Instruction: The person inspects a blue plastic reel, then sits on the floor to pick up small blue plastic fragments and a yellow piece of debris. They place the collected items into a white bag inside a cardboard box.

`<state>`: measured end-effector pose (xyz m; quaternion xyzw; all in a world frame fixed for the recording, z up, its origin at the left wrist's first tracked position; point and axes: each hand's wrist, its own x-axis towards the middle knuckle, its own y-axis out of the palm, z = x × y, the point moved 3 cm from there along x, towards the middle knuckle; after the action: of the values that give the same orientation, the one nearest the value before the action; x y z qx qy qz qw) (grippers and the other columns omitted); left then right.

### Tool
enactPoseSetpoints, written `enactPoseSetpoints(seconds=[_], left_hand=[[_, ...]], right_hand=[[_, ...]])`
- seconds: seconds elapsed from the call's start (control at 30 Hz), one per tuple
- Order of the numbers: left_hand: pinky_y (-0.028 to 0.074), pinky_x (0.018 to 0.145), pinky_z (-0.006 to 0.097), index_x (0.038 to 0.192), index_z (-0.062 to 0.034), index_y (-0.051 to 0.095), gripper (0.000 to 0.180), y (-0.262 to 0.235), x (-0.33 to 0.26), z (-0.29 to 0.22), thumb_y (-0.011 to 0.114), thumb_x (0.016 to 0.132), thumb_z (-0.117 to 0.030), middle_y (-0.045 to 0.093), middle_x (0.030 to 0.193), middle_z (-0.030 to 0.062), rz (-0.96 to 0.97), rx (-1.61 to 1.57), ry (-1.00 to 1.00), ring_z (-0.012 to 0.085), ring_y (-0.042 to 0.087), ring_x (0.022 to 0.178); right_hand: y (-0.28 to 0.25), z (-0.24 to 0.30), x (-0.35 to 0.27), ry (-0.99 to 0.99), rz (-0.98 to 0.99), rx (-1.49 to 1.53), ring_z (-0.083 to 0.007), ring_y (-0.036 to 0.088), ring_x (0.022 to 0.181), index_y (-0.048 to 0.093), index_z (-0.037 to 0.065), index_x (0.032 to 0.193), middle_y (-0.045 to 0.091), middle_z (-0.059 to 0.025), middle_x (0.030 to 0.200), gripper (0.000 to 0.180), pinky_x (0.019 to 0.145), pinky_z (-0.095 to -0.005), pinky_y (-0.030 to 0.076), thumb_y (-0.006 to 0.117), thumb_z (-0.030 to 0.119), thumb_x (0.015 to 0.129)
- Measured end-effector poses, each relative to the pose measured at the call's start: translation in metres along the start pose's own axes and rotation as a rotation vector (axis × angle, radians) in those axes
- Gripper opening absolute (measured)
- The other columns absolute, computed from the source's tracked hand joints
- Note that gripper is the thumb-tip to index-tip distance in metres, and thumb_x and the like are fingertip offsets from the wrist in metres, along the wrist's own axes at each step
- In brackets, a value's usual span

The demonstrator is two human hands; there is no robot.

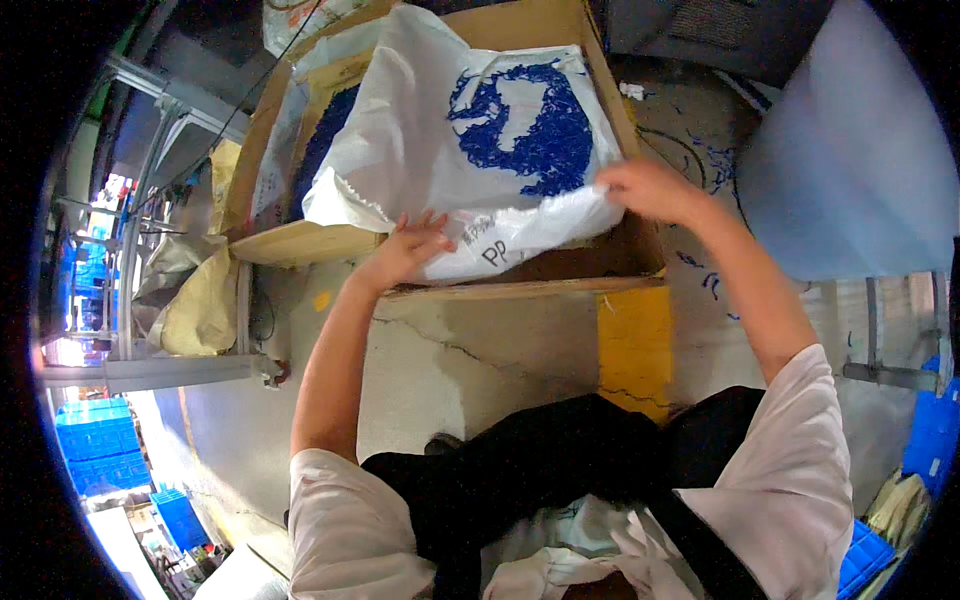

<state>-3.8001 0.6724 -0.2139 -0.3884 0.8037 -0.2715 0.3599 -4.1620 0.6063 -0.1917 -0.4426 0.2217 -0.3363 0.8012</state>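
Note:
A large white woven sack (400, 140) lies spread over an open cardboard box, its near edge folded into a roll with dark printing. Many small dark blue strip-like pieces (560, 140) lie on the sack, around a bare white patch. My left hand (405, 252) rests on the left part of the rolled edge, fingers apart on the fabric. At the right end of that edge, my right hand (648, 188) is slightly blurred, its fingers closed on the sack's corner. The undersides of both hands are hidden.
The cardboard box (620, 110) has a second section at left holding more blue pieces (325, 135). A metal frame (180, 372) stands at left, with blue crates (100, 440) beyond. At right are a large pale translucent sheet (850, 150) and scattered blue bits on the floor (715, 165).

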Motion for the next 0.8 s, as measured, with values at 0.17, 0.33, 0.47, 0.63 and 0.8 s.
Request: enactPoseSetpoints(seconds=[0.17, 0.33, 0.47, 0.63, 0.8], left_hand=[[0.022, 0.109, 0.048, 0.119, -0.0136, 0.057, 0.038, -0.013, 0.004, -0.013, 0.063, 0.085, -0.029, 0.049, 0.133, 0.0127, -0.235, -0.269, 0.076, 0.0321, 0.038, 0.129], [0.039, 0.095, 0.039, 0.112, -0.0083, 0.06, 0.036, -0.042, -0.004, -0.054, 0.068, 0.081, -0.025, 0.059, 0.115, 0.0181, -0.452, 0.475, 0.247, 0.0308, 0.054, 0.112], [0.044, 0.083, 0.032, 0.102, -0.0044, 0.063, 0.025, -0.074, -0.023, -0.082, 0.067, 0.082, -0.02, 0.063, 0.094, 0.0106, -0.144, -0.08, -0.093, 0.0223, 0.056, 0.089], [0.044, 0.085, 0.036, 0.12, -0.0071, 0.055, 0.045, -0.025, -0.016, -0.049, 0.065, 0.082, -0.027, 0.063, 0.101, 0.0164, 0.095, 0.217, -0.095, 0.028, 0.058, 0.098], [0.04, 0.096, 0.035, 0.131, -0.0103, 0.048, 0.057, 0.017, -0.007, -0.06, 0.067, 0.082, -0.033, 0.051, 0.129, 0.0163, 0.441, 0.271, -0.109, 0.0259, 0.05, 0.116]], right_hand=[[-0.06, -0.018, -0.019, 0.066, -0.336, 0.278, -0.0255, 0.061, 0.088, 0.061, 0.007, 0.103, 0.065, -0.0124, 0.091, 0.023, 0.077, -0.0327, 0.046, 0.057, 0.02, 0.084], [-0.056, -0.032, -0.029, 0.13, -0.319, 0.492, -0.0103, 0.053, 0.088, 0.059, 0.0, 0.1, 0.06, -0.0014, 0.092, 0.019, 0.081, -0.0258, 0.041, 0.057, 0.012, 0.085], [-0.068, -0.017, -0.032, 0.019, -0.258, 0.636, -0.0106, 0.054, 0.091, 0.061, 0.003, 0.102, 0.061, -0.0005, 0.094, 0.02, 0.083, -0.0278, 0.043, 0.057, 0.015, 0.086], [-0.029, 0.008, -0.043, -0.086, 0.191, 0.223, -0.0154, 0.053, 0.073, 0.059, 0.003, 0.09, 0.058, -0.0053, 0.074, 0.017, 0.068, -0.0342, 0.044, 0.057, 0.018, 0.081], [0.023, 0.008, -0.055, 0.047, 0.469, 0.166, -0.016, 0.055, 0.078, 0.06, 0.006, 0.096, 0.061, -0.0071, 0.082, 0.022, 0.07, -0.0352, 0.044, 0.059, 0.023, 0.081]])
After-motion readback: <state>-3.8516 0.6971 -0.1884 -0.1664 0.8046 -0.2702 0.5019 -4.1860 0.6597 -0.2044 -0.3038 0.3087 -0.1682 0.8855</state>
